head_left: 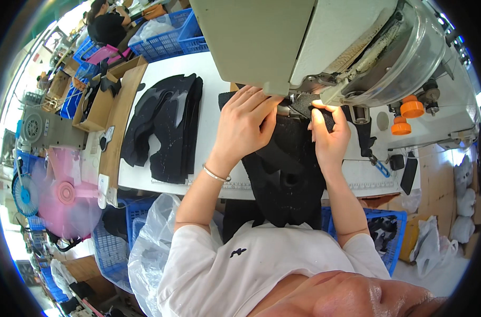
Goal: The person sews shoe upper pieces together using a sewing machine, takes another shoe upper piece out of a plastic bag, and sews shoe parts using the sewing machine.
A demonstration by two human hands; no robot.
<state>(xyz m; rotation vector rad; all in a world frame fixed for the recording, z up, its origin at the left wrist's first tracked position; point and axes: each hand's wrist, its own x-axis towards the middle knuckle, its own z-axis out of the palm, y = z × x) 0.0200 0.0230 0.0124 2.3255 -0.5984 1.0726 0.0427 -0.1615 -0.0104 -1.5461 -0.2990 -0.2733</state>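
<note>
A black fabric piece lies under the head of a sewing machine and hangs over the front table edge toward my lap. My left hand rests on its far left part, fingers stretched out close to the needle area. At the right of the presser area, my right hand pinches a dark grey, mesh-like edge of the piece between thumb and fingers. The machine's light falls on those fingertips. The needle itself is hidden behind the machine head. Left of my hands, a stack of black cut pieces lies on the white table.
Orange knobs and a clear plastic cover belong to the machine's right side. Blue baskets stand below the table, with a clear plastic bag at left. A pink fan stands farther left. Another person sits far left.
</note>
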